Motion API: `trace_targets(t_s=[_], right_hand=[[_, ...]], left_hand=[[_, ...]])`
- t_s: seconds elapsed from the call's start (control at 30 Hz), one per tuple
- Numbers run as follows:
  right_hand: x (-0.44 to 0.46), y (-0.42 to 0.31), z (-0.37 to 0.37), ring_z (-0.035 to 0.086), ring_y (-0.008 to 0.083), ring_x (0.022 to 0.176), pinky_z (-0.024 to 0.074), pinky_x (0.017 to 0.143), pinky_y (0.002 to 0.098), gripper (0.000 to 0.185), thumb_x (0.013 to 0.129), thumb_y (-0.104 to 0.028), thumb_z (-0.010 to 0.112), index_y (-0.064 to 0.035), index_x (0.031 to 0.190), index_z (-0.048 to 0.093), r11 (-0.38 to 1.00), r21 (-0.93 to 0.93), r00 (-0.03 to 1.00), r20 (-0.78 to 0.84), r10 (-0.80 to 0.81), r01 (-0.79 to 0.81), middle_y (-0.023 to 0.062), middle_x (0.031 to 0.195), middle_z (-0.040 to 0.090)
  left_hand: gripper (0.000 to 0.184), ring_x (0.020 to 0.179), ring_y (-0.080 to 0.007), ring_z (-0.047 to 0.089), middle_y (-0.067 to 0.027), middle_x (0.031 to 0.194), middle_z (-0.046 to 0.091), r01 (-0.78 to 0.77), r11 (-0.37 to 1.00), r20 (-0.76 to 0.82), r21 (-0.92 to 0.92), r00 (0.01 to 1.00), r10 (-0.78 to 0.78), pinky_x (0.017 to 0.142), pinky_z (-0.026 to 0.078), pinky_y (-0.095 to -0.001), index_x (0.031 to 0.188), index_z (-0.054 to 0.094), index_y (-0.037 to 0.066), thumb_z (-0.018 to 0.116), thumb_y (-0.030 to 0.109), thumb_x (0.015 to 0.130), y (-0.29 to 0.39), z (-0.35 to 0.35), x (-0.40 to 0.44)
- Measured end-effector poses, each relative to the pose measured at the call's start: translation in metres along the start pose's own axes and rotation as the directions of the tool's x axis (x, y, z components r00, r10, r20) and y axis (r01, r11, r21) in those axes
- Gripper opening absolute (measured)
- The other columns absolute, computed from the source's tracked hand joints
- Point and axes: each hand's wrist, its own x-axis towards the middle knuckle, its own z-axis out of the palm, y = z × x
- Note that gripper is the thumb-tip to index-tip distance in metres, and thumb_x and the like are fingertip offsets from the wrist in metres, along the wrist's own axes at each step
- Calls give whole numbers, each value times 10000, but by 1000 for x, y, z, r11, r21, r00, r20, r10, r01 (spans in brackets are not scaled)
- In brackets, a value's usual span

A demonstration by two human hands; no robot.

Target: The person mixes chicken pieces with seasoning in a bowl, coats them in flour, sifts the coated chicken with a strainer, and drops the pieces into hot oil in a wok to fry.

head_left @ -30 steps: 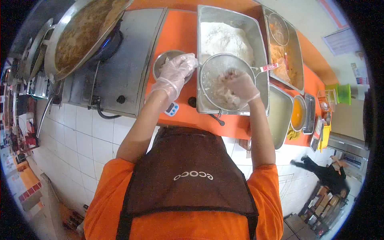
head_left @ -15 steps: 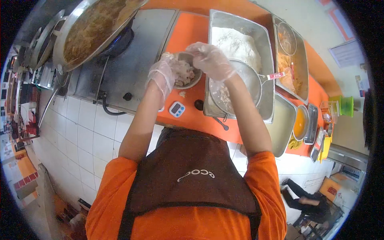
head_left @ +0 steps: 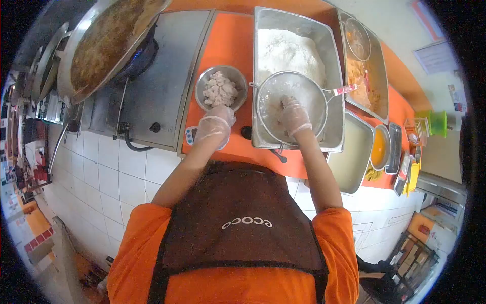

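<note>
My left hand [head_left: 215, 126], in a clear plastic glove, is at the near rim of a steel bowl [head_left: 202, 81]. Its fingertips are hard to make out there. Pale, flour-coated pieces [head_left: 220, 90] that look like raw meat are heaped in the bowl. My right hand [head_left: 295, 117], gloved too, reaches down into a round wire sieve [head_left: 315, 109], its fingers drawn together around something I cannot make out. The sieve rests over a deep steel tray [head_left: 331, 61] with a mound of white flour [head_left: 288, 53] at its far end.
On the left, a wide pan of brown bubbling liquid [head_left: 106, 45] sits over a lit burner [head_left: 139, 58]. A timer [head_left: 190, 135] lies by my left hand. To the right are a tray with orange crumbs [head_left: 374, 96], a tray of pale liquid [head_left: 349, 162] and a bowl of orange liquid [head_left: 378, 149].
My right hand has moved from beside the bowl into the sieve. My left hand has drawn back toward me to the bowl's near rim, so the pieces inside show more fully.
</note>
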Motion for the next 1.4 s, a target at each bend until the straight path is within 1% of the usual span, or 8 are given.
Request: trace_targets(t_s=[0.13, 0.27, 0.47, 0.77, 0.87, 1.17, 1.27, 1.4], right_hand=[[-3, -21, -30, 598, 418, 874, 487, 780, 473, 238, 771, -186, 659, -32, 945, 605, 1000, 27, 1000, 6, -6, 6, 235, 937, 610], [-7, -11, -13, 613, 420, 901, 507, 811, 475, 309, 854, -339, 611, -77, 1014, 651, 948, -65, 946, -75, -315, 311, 236, 1017, 621], [4, -13, -29, 601, 411, 903, 475, 812, 473, 226, 810, -202, 624, -17, 940, 619, 963, 143, 944, 277, 181, -227, 262, 916, 607], [3, 2, 12, 599, 382, 662, 498, 644, 422, 301, 815, -328, 661, -30, 825, 620, 976, -44, 960, -177, -216, 212, 192, 698, 610], [11, -12, -28, 632, 390, 908, 495, 789, 454, 187, 788, -171, 600, -66, 931, 658, 995, -98, 966, 258, 8, 18, 209, 994, 661], [18, -81, -118, 546, 72, 647, 487, 620, 276, 271, 919, -242, 597, -63, 1106, 677, 620, 784, 987, 120, -111, -26, 22, 716, 623], [20, -72, -121, 663, 142, 788, 525, 688, 290, 167, 915, -177, 629, -70, 1032, 685, 734, 677, 994, 103, -25, -51, 33, 894, 710], [-1, -24, -86, 669, 267, 783, 522, 729, 350, 256, 786, -220, 707, -47, 975, 691, 961, 1, 937, 220, -270, 276, 167, 882, 691]], left_hand=[[230, 986, -393, 642, -246, 1023, 665, -69, 997, 38, -43, 997, 71, 815, 512, -464, 970, 691, 7, 557, 165, 871, -47, 63, 55], [170, 909, -374, 668, -232, 954, 673, -233, 890, 2, 393, 968, 253, 739, 543, -437, 898, 698, 19, 566, 106, 837, -8, 22, 2], [176, 928, -402, 649, -235, 954, 663, -248, 934, -72, 257, 959, 274, 773, 529, -471, 880, 687, 19, 543, 113, 844, -19, 45, 16], [152, 890, -405, 650, -222, 937, 658, -211, 932, -175, 295, 947, 269, 760, 532, -480, 843, 680, 40, 541, 101, 833, -38, 73, 37], [158, 903, -401, 652, -225, 942, 659, -240, 932, -173, 272, 940, 293, 761, 539, -474, 859, 689, 39, 541, 89, 835, -35, 62, 32], [228, 943, -392, 647, -231, 1023, 655, -221, 935, -14, 278, 972, 234, 785, 530, -453, 1020, 662, 45, 491, 132, 895, 24, -19, -12], [302, 1007, -378, 630, -223, 1105, 645, -66, 995, -138, -75, 989, 55, 857, 499, -439, 1112, 651, 56, 492, 244, 937, 36, -58, -22], [355, 1065, -338, 613, -190, 1186, 633, -39, 975, -176, -218, 984, 0, 936, 457, -406, 1169, 642, 68, 516, 321, 954, 22, -72, -16]])
